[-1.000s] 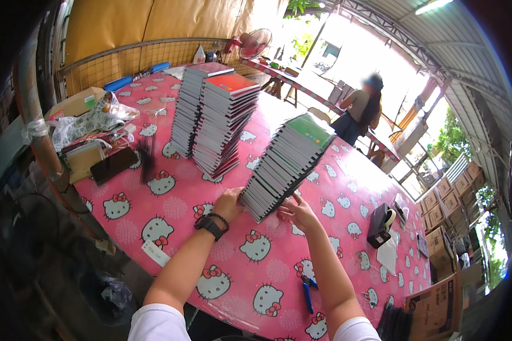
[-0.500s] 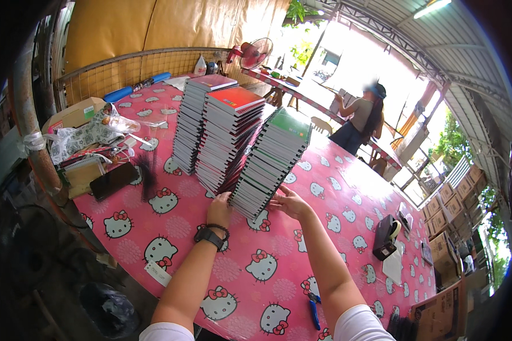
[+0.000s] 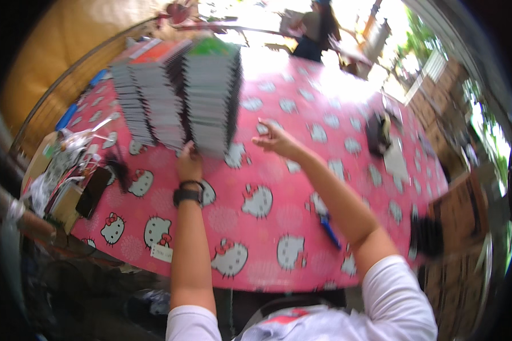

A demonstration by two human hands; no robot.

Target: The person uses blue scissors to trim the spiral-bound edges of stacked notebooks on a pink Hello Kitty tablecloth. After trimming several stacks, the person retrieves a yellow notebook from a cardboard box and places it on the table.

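Three tall stacks of spiral-bound notebooks stand side by side on the pink table. The right stack has a green top cover (image 3: 213,48), the middle one an orange-red cover (image 3: 162,52), and the left one a duller, pinkish cover (image 3: 141,50). My left hand (image 3: 189,162), with a dark watch and a bracelet on its wrist, is at the lower left corner of the green-topped stack. Its fingertips seem to touch the bottom notebooks, but blur hides how they are bent. Off to that stack's right, my right hand (image 3: 276,139) hovers open and holds nothing, its fingers stretched out.
Blue-handled pliers (image 3: 329,230) lie near my right forearm. A black tape dispenser (image 3: 376,133) and black coils (image 3: 425,233) sit at the right. A dark phone (image 3: 93,192) and plastic-wrapped items crowd the left edge. Cardboard boxes (image 3: 458,207) stand beyond; a person (image 3: 316,31) stands behind the table.
My right hand has come away from the green-topped stack and moved to the right. My left hand stays at its base. The whole view has turned and tilted downward.
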